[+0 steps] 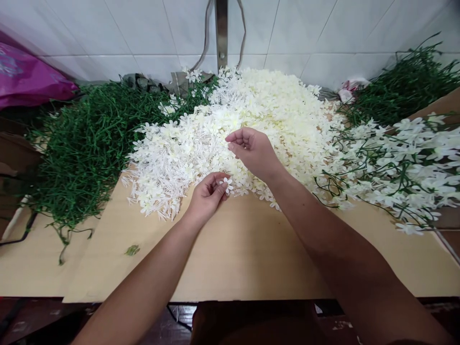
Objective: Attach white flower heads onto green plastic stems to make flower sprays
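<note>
My left hand (210, 194) is closed low over the table, pinching a small white artificial flower (227, 186) between thumb and fingers, with its petals facing up. Above and to the right, my right hand (251, 148) hovers with curled fingers, thumb and fingertips close together. Whatever those fingertips hold, if anything, blends into the white behind them. Both hands are in front of a large heap of loose white flower heads (280, 105), some pale yellow, many with thin white stalks.
Green plastic stems (93, 139) form a pile on the left; another stem pile (413, 86) lies at the back right. Flowers on green stems (406, 163) are gathered at the right. A leaf scrap (132, 250) rests on the cardboard (244, 254). A tiled wall (151, 28) stands behind.
</note>
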Available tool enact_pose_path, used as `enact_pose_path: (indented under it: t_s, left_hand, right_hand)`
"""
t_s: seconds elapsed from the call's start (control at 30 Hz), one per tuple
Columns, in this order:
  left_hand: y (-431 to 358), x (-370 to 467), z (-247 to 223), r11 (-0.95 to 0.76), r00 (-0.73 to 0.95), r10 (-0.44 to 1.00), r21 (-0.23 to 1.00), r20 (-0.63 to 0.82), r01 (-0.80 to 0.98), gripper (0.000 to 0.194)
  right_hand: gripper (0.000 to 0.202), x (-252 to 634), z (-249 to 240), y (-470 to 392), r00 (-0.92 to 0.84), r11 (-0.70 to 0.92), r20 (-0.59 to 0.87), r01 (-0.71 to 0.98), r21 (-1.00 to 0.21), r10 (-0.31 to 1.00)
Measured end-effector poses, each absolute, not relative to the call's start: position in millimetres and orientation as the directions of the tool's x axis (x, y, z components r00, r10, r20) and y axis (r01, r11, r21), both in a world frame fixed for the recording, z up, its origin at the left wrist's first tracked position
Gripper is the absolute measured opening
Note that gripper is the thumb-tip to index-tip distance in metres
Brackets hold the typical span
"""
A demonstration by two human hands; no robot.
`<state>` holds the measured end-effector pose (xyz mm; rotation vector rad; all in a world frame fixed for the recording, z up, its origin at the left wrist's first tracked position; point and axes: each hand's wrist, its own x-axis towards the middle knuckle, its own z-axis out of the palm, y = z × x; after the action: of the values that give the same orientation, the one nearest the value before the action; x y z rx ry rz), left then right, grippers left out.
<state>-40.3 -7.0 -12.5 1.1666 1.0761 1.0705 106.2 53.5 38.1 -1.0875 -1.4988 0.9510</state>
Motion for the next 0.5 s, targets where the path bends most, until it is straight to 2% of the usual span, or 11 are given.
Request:
enact_pose_path:
  t_s: [0.17,0.33,0.5]
  left_hand:
    - [-9,-40,-11,0.079,0.130,0.989,0.995,-0.071,-0.060,0.029]
    - [-13,-43,-10,0.094,0.179,0.981,0.993,-0.081,-0.069,0.032]
    - [-15,-46,-7,-0.121,0.201,0.972,0.993,0.120,-0.008,0.020]
  right_hand:
    - [0.007,114,36,22,-0.119,0.338,0.317,0.263,-0.904,0.941]
    - [0.007,126,15,-6,-0.140,0.379,0.353,0.343,-0.859,0.925]
    - [0.006,131,1,-16,-0.109,0.390,0.378,0.376,-0.841,0.919]
